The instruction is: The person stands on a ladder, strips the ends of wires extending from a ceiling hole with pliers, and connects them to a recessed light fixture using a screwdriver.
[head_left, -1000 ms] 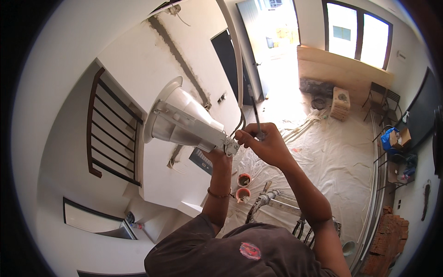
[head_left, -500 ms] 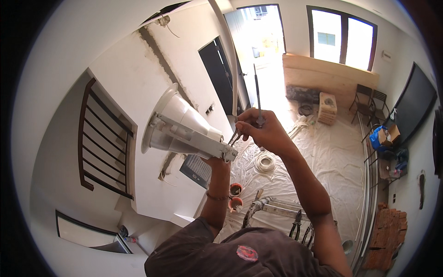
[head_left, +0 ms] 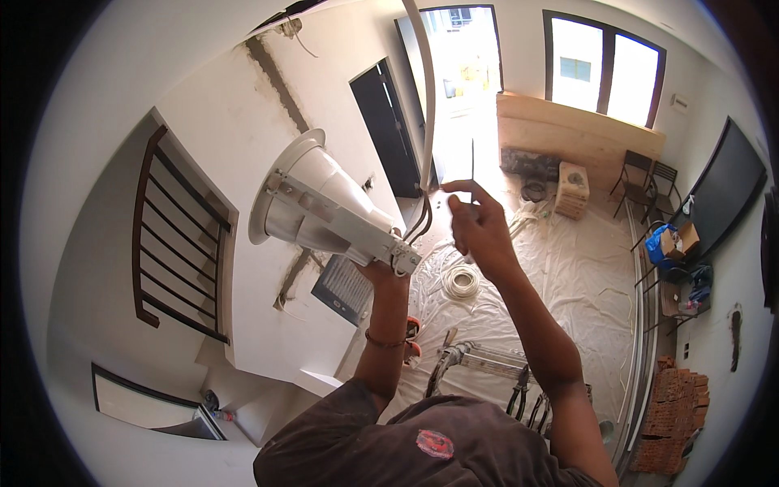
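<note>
A white recessed downlight fitting (head_left: 324, 207), with a flared round rim and a metal bracket along its side, is held up in front of me. My left hand (head_left: 385, 276) grips its narrow end from below, the fingers mostly hidden behind it. A pale flexible conduit (head_left: 428, 89) hangs from above, and dark wires from its lower end run to the terminal end of the bracket. My right hand (head_left: 483, 231) is closed around a thin-shafted screwdriver (head_left: 473, 166), shaft pointing up and handle hidden. Its index finger reaches to the conduit's lower end.
Below me stands a stepladder (head_left: 487, 357) with pliers (head_left: 519, 390) hung on it. Plastic sheeting (head_left: 560, 284) covers the floor, with a coil of white cable (head_left: 461, 282) on it. Chairs (head_left: 649, 178) and stacked bricks (head_left: 669, 414) are at the right; a railing (head_left: 182, 235) is at the left.
My right hand has moved from the fitting's wires slightly right, and its index finger now extends to the conduit's end. The conduit has swung right. The fitting stays in my left hand.
</note>
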Motion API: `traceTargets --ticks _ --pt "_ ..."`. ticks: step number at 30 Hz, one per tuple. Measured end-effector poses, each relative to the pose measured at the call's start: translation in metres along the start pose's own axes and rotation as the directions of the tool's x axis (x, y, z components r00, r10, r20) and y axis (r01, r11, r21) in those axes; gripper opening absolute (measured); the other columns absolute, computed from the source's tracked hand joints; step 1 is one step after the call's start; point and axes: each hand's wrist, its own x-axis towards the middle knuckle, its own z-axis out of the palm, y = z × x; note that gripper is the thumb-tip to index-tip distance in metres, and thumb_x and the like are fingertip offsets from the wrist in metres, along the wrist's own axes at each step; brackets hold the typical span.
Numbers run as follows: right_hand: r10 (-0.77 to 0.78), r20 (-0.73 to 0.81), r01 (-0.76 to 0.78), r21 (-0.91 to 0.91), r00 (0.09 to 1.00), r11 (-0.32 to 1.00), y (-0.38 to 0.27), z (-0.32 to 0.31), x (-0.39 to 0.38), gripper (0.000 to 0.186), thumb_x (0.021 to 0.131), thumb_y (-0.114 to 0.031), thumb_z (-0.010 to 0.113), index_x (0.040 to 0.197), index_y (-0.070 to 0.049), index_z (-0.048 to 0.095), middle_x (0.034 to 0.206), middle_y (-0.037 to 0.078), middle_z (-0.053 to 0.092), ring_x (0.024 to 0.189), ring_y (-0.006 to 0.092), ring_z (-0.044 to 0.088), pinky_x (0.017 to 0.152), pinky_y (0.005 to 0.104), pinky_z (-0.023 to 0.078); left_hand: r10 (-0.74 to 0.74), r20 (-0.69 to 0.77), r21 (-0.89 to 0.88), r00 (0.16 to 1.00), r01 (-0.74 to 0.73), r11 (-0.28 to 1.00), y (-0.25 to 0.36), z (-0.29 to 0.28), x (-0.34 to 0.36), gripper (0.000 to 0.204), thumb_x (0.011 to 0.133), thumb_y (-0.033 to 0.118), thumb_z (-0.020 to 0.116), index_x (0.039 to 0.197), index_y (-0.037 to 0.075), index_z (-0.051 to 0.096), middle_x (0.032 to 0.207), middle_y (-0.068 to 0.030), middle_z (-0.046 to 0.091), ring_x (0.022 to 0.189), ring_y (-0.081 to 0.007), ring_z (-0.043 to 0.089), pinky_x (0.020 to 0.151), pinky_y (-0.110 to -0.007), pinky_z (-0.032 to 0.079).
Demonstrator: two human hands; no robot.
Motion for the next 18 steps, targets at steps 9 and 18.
traceTargets --ticks 9,18 --pt "0.465 0.21 -0.307 -0.514 0.86 0.801 0.106 -0.061 -0.192 0.031 0.093 -0.012 0.058 0.121 -0.004 0.045 0.087 0.012 0.055 0.079 0.0229 0.056 0.075 0.0381 0.048 -0.199 0.443 -0.113 0.874 0.274 0.955 -0.004 -0.015 0.009 0.052 0.094 0.037 0.061 0.116 -0.008 0.048 0.093 -0.0151 0.056 0.087 -0.0215 0.059 0.063 -0.031 0.06" --pt "0.118 -0.121 -0.165 -0.84 0.986 0.517 -0.11 -0.098 -0.169 0.021 0.077 0.0 0.074 0.096 -0.003 0.065 0.091 0.014 0.061 0.072 0.0197 0.065 0.062 0.0327 0.053 -0.173 0.55 -0.135 0.817 0.291 0.947 0.008 0.034 -0.01 0.038 0.097 0.033 0.057 0.107 -0.003 0.051 0.093 -0.0155 0.052 0.076 -0.0186 0.055 0.063 -0.027 0.051"
